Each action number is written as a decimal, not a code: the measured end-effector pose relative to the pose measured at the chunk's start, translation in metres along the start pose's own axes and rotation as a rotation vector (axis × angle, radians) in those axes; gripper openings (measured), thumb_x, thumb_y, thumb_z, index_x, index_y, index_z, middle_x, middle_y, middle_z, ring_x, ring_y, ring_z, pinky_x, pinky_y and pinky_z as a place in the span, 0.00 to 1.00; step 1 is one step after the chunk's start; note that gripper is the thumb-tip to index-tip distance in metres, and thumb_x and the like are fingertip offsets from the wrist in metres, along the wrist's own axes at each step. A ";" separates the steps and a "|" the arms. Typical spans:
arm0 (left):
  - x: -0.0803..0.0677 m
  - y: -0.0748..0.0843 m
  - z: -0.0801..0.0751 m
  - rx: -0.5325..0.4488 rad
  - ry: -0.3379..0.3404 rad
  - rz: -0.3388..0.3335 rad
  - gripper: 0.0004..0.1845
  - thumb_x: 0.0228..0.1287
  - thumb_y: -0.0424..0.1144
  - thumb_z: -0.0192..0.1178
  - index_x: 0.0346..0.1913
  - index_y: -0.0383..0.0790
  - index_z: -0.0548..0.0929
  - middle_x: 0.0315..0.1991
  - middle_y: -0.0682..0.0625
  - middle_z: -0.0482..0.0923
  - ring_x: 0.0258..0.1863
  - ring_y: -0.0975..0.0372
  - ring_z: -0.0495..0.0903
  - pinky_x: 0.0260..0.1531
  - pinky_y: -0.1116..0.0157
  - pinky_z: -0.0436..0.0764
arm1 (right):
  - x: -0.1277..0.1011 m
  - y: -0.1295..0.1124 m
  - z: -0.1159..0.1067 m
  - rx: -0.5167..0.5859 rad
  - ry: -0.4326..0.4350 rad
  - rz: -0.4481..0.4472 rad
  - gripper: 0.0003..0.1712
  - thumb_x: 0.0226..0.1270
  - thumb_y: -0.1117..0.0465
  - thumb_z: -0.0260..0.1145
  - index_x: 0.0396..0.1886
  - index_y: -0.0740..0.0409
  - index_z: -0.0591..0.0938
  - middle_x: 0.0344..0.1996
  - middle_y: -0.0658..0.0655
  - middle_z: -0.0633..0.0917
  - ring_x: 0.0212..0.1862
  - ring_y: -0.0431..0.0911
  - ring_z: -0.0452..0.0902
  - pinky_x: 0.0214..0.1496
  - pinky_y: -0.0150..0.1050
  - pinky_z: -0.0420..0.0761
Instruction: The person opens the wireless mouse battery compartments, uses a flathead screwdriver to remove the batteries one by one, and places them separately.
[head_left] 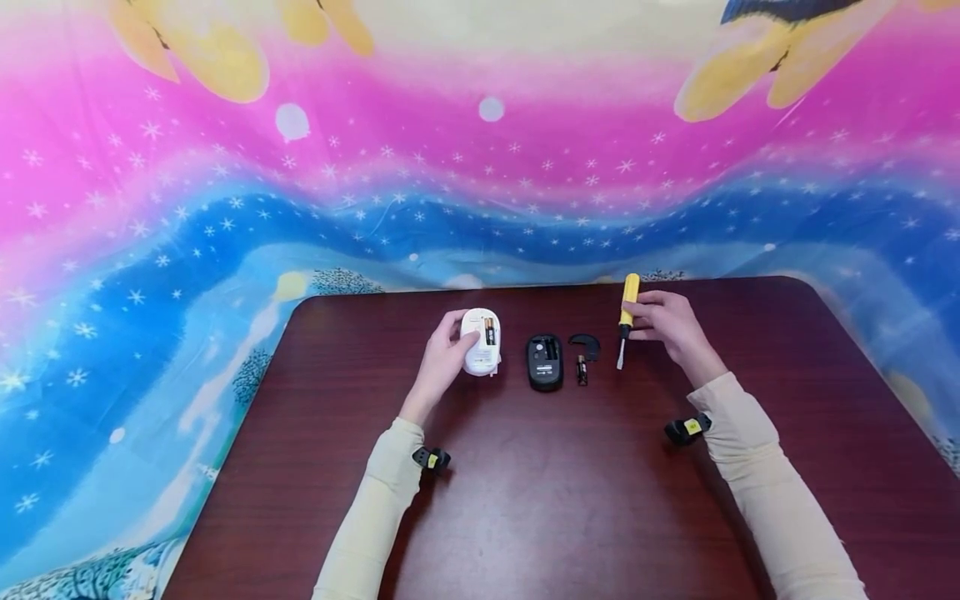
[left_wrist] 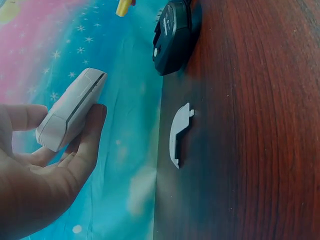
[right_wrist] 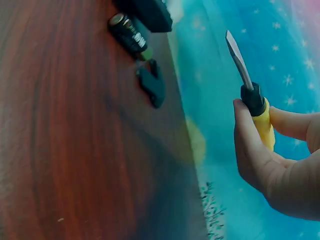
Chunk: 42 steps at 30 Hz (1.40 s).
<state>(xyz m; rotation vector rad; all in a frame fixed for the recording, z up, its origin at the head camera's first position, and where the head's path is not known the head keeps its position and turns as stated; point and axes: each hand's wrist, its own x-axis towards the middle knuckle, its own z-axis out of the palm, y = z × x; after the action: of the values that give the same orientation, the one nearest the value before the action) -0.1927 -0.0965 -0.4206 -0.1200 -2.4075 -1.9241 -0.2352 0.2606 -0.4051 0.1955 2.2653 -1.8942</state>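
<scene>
The white mouse (head_left: 481,353) is held belly-up in the left hand (head_left: 442,360), lifted off the table (head_left: 525,500), with fingers curled round its sides and the thumb against its near edge. Its battery bay is uncovered, and a battery (head_left: 490,331) sits inside it. In the left wrist view the white mouse (left_wrist: 70,110) rests edge-on between thumb and fingertips (left_wrist: 92,130), clear of the wood. Its white cover (left_wrist: 177,134) lies flat on the table just beside that hand.

The right hand (head_left: 667,325) grips a screwdriver (head_left: 626,318) by its yellow handle, blade pointing down toward the table and not touching it. The right wrist view shows the fingers (right_wrist: 250,145) wrapped round the handle just below the black collar, with the flat blade (right_wrist: 238,59) bare.

Between the two hands, a black mouse (head_left: 544,362) lies belly-up on the table, near the white one but apart from it. Just to its right lies a loose battery (head_left: 581,370), and a black cover (head_left: 585,343) sits just beyond that, close to the screwdriver tip. A wrist camera (head_left: 687,428) is strapped to each cream sleeve (head_left: 757,467). A bright pink and blue cloth (head_left: 150,250) lies under and behind the table.
</scene>
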 end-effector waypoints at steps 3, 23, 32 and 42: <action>0.000 0.000 0.001 -0.007 -0.004 -0.013 0.20 0.71 0.28 0.60 0.64 0.30 0.76 0.55 0.33 0.82 0.48 0.45 0.84 0.48 0.59 0.82 | 0.001 0.008 -0.005 -0.030 0.011 0.018 0.35 0.78 0.59 0.63 0.73 0.78 0.64 0.36 0.47 0.82 0.34 0.35 0.82 0.44 0.36 0.87; 0.001 0.000 0.001 -0.031 -0.031 -0.048 0.22 0.74 0.27 0.58 0.68 0.27 0.72 0.62 0.30 0.78 0.53 0.43 0.83 0.49 0.58 0.83 | 0.000 0.047 -0.020 -0.275 0.028 0.037 0.24 0.77 0.66 0.60 0.61 0.85 0.73 0.40 0.63 0.85 0.30 0.35 0.83 0.38 0.36 0.87; 0.001 -0.004 0.000 -0.052 -0.019 -0.037 0.21 0.73 0.30 0.59 0.67 0.32 0.75 0.61 0.34 0.79 0.53 0.46 0.83 0.49 0.60 0.82 | 0.007 0.052 -0.017 -0.458 0.045 0.014 0.17 0.74 0.67 0.64 0.49 0.81 0.80 0.34 0.66 0.88 0.28 0.40 0.84 0.35 0.38 0.88; 0.000 -0.004 -0.001 -0.091 -0.030 -0.052 0.21 0.72 0.29 0.60 0.66 0.32 0.75 0.49 0.34 0.82 0.40 0.55 0.86 0.31 0.66 0.84 | -0.010 0.019 0.001 -0.715 0.181 -0.254 0.24 0.81 0.54 0.59 0.54 0.75 0.79 0.36 0.68 0.85 0.32 0.56 0.78 0.33 0.44 0.74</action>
<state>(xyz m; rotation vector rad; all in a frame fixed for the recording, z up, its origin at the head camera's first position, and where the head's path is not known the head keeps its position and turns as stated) -0.1936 -0.0982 -0.4247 -0.0919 -2.3652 -2.0690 -0.2215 0.2630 -0.4217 -0.0288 3.0397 -1.0618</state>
